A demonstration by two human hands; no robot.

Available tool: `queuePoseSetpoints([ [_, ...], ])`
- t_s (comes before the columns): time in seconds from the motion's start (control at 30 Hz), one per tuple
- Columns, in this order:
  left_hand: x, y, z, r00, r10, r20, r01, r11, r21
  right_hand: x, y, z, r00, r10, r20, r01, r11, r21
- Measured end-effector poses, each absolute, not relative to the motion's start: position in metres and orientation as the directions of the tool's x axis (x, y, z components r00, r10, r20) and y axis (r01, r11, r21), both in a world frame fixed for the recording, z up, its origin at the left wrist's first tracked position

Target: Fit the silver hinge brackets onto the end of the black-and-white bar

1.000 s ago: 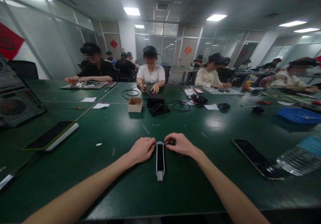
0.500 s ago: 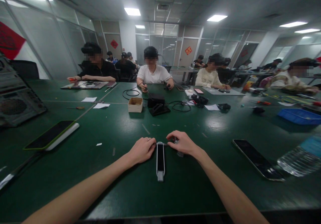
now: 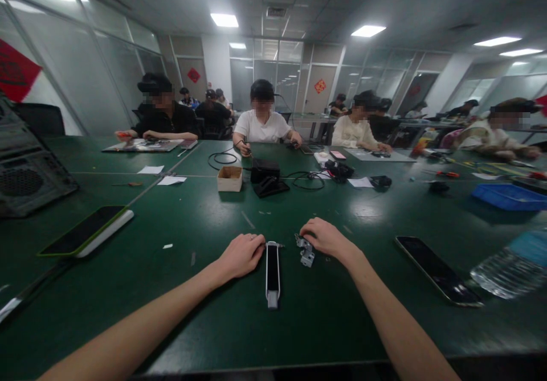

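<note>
Two hands work over a green tabletop (image 3: 171,318); the left hand (image 3: 241,257), half-curled, has its fingertips (image 3: 260,243) at the far end of a slim black-and-silver bar (image 3: 272,267), with no firm hold showing; the bar lies flat near the tabletop's near edge, its long axis pointing straight ahead, a grey tab (image 3: 272,299) at the end toward the person; the right hand (image 3: 325,238), fingers loosely curled, sits at a small metal hinge bracket (image 3: 306,251) just right of the bar, though whether it has hold of the bracket cannot be told; a smartphone (image 3: 438,270) lies further right; an open cardboard box (image 3: 229,179) stands mid-table, its contents hard to make out; a blue plastic tray (image 3: 508,197) sits near the right edge, its contents also unclear; a water bottle (image 3: 510,268) is cut off by the right side of the view.
</note>
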State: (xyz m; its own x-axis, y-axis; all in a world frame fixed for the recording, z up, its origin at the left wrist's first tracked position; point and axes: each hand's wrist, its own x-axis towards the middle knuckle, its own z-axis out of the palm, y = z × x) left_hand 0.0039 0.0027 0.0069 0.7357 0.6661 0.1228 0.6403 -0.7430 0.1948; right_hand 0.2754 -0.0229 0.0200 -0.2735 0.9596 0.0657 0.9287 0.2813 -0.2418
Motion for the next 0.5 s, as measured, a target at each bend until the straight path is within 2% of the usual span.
queuePoseSetpoints([
  [0.2,0.0044,0.0016,0.0083,0.735,0.668,0.117,0.638,-0.739,0.215,0.2703,-0.0212,0.0156,-0.266,0.964,0.02,0.926,0.261,-0.272],
  [0.5,0.0039,0.0021,0.0067,0.737,0.663,0.132,0.633,-0.745,0.21,0.2695,-0.0207,0.0193,-0.171,0.985,0.007,0.967,0.169,-0.192],
])
